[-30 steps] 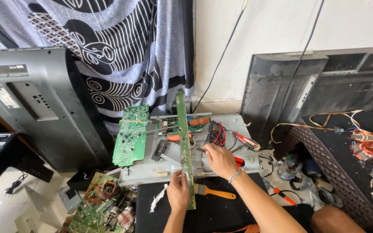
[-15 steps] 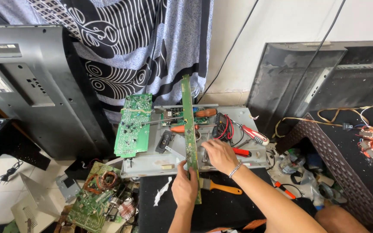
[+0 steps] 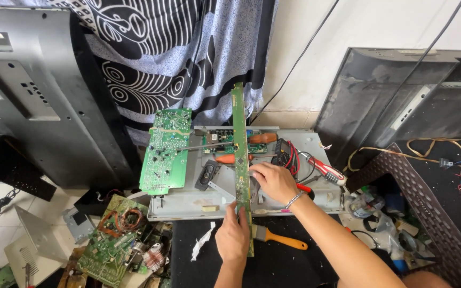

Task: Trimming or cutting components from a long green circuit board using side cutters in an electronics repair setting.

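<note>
Gripping hands [image 3: 252, 213] on narrow green strip board [image 3: 239, 138]

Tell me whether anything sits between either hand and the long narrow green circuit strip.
Nothing visible does. The left hand grips the long narrow green circuit strip at its near end, and the right hand touches its right edge at mid-length, above the grey metal chassis tray. Both hands are in direct contact.

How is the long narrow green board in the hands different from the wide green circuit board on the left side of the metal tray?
The long narrow green board is a thin strip; the wide green circuit board is a broad rectangle. The strip is gripped by the left hand and touched by the right hand; the wide board is untouched, propped on the metal tray edge. The strip runs across the tray's middle; the wide one stays at its left. Both are green.
</note>
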